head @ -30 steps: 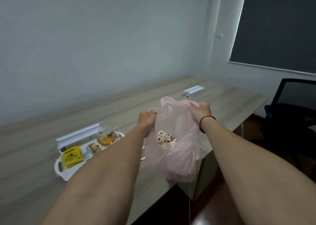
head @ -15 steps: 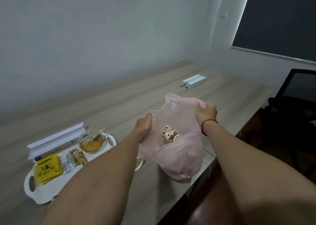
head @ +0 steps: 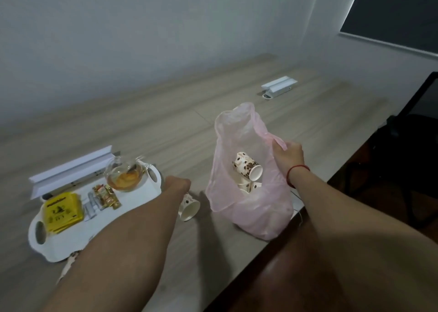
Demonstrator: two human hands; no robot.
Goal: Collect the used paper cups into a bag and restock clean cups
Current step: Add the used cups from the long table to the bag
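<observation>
My right hand (head: pixel 288 156) is clenched on the rim of the pink bag (head: pixel 251 209) and holds its mouth open. The bag rests on the table (head: pixel 213 126) just left of that wrist, close to the near edge. A red string (head: pixel 297 172) circles the wrist.

Inside the bag lie two spotted paper cups: the upper cup (head: pixel 247 169) is on its side with its mouth turned toward my right hand, and the lower cup (head: pixel 250 187) is half hidden under it.

My left hand (head: pixel 177 188) is curled, knuckles up, right over a loose cup (head: pixel 189 207) that lies on its side on the table between my two hands. My fingers are hidden behind the hand, so I cannot tell whether they grip it or only touch it.

Left of that hand sits the white tray (head: pixel 142 194), holding a glass teapot (head: pixel 123 177) of amber liquid and a yellow packet (head: pixel 62 212).
</observation>
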